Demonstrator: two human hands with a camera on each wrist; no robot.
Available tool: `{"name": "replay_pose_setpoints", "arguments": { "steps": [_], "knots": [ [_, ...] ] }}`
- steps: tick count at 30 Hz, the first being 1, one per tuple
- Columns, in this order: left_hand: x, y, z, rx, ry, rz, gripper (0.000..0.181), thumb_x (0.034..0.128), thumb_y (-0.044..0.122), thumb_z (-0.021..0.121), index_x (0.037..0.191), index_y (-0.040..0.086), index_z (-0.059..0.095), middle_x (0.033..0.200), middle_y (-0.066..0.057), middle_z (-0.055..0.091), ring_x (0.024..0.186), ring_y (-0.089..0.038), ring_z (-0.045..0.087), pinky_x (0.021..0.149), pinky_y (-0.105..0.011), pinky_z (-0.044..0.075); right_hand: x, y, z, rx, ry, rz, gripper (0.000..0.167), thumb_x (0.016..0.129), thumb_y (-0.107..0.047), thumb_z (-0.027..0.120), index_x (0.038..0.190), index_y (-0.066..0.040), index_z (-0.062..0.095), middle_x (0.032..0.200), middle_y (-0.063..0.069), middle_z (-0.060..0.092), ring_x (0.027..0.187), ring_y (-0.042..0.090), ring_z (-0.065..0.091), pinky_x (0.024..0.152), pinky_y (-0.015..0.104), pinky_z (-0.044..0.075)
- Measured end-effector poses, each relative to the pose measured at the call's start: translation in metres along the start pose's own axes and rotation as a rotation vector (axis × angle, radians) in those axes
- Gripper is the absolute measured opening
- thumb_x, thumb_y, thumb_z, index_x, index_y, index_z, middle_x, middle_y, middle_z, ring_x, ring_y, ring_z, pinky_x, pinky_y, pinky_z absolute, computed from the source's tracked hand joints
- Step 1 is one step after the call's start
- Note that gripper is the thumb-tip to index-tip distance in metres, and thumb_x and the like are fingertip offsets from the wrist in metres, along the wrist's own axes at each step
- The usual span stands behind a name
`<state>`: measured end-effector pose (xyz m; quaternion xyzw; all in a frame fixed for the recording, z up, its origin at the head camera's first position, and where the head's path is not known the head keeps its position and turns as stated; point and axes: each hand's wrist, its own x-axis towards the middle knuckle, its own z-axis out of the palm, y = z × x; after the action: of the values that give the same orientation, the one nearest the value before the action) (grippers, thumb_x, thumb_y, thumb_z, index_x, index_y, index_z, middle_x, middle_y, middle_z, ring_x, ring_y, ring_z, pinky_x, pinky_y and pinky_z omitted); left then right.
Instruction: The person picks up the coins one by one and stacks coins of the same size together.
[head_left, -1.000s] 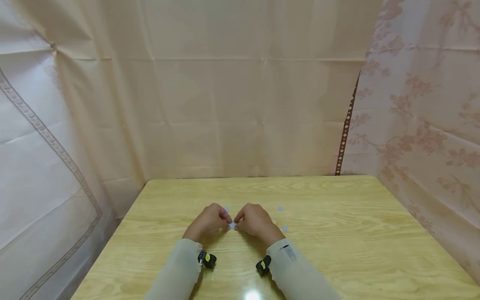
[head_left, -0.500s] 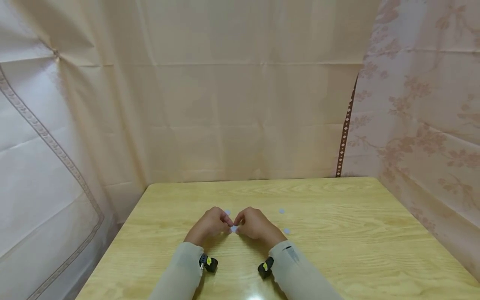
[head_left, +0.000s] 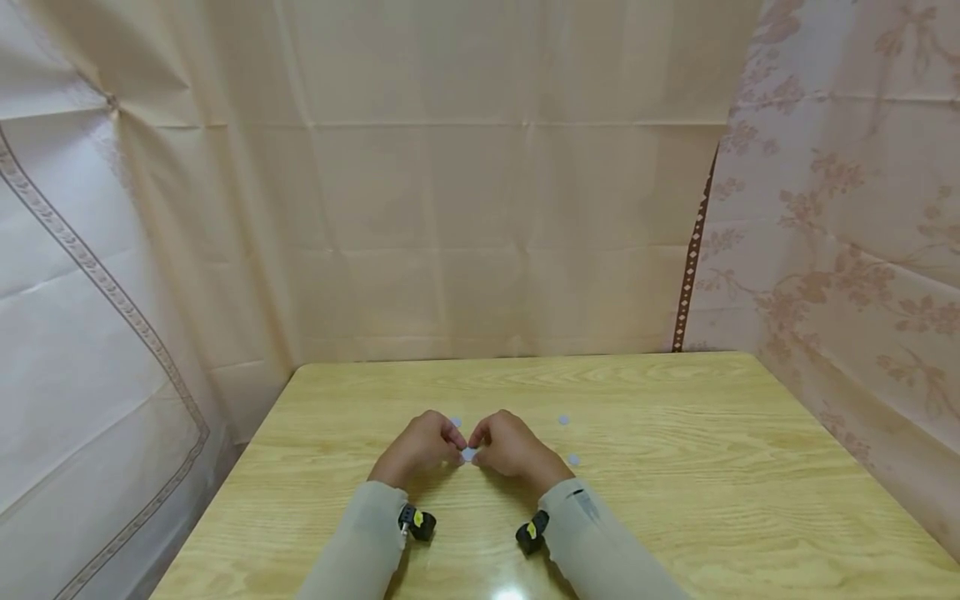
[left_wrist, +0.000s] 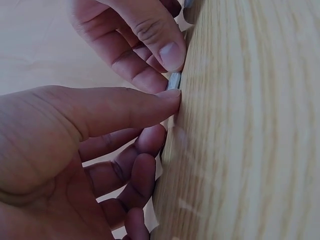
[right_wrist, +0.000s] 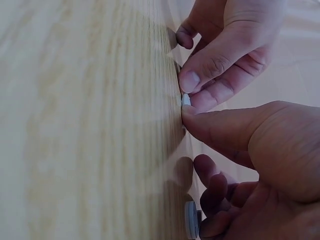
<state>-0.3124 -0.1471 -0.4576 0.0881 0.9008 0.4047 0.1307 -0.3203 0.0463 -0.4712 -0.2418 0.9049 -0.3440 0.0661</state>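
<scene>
A small flat white disc point(head_left: 468, 454) lies low at the tabletop between my two hands. My left hand point(head_left: 422, 447) pinches its left side, thumb and forefinger at the rim. From the other side my right hand point(head_left: 512, 450) pinches the same disc. In the left wrist view only the thin edge of the white disc point(left_wrist: 174, 81) shows between the two thumbs. The right wrist view likewise gives a sliver of the white disc point(right_wrist: 186, 100) between the thumb tips. The remaining fingers of both hands are curled near the wood.
A second white disc point(head_left: 456, 422) lies just behind my left hand, partly covered by it. Two more, a far disc point(head_left: 564, 420) and a nearer disc point(head_left: 573, 459), lie right of my right hand. The wooden table point(head_left: 675, 517) is backed by a beige curtain point(head_left: 480, 208).
Both hands keep their hold on the disc with barely any movement. The whole head view has shifted slightly.
</scene>
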Motion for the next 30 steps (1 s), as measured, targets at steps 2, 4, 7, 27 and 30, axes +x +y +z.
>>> {"name": "replay_pose_setpoints", "arguments": {
  "steps": [2,4,7,27,30],
  "knots": [
    [0.000,0.000,0.000,0.001,-0.004,0.003,0.010,0.0827,0.002,0.083,0.088,0.007,0.076,0.087,-0.002,0.070,0.079,-0.020,0.056,0.064,-0.029,0.045,0.000,0.000,0.000,-0.008,0.000,-0.004,0.008,0.086,-0.008,0.081,0.093,-0.011,0.078,0.078,-0.004,0.062,0.073,0.013,0.051,0.068,0.029,0.046],
    [0.001,-0.001,-0.001,-0.002,-0.007,0.001,0.010,0.0827,0.003,0.084,0.087,0.008,0.076,0.087,-0.003,0.070,0.078,-0.019,0.055,0.063,-0.029,0.045,0.000,0.000,-0.001,-0.019,0.002,-0.012,0.008,0.086,-0.008,0.081,0.093,-0.011,0.079,0.078,-0.005,0.063,0.073,0.013,0.051,0.068,0.029,0.046],
    [0.001,-0.002,-0.002,0.002,-0.007,0.005,0.010,0.0825,0.004,0.084,0.087,0.008,0.076,0.086,-0.002,0.070,0.076,-0.019,0.055,0.061,-0.029,0.045,-0.001,0.000,-0.001,-0.029,0.005,-0.017,0.008,0.086,-0.008,0.081,0.093,-0.013,0.079,0.080,-0.006,0.064,0.074,0.012,0.052,0.070,0.029,0.045],
    [0.001,-0.009,-0.002,-0.046,-0.036,0.024,0.008,0.0842,0.007,0.083,0.089,0.009,0.077,0.088,0.000,0.072,0.082,-0.020,0.057,0.069,-0.031,0.047,-0.001,0.001,-0.001,0.006,0.007,0.009,0.006,0.087,-0.012,0.082,0.086,-0.014,0.077,0.077,-0.006,0.065,0.075,0.013,0.053,0.071,0.030,0.044],
    [0.002,-0.010,-0.003,-0.058,-0.043,0.048,0.010,0.0836,0.006,0.084,0.090,0.009,0.076,0.087,-0.001,0.072,0.080,-0.019,0.059,0.067,-0.031,0.048,-0.001,0.002,-0.001,0.018,0.006,0.023,0.007,0.088,-0.013,0.083,0.084,-0.013,0.076,0.076,-0.006,0.066,0.075,0.012,0.054,0.072,0.030,0.046]
  ]
}}
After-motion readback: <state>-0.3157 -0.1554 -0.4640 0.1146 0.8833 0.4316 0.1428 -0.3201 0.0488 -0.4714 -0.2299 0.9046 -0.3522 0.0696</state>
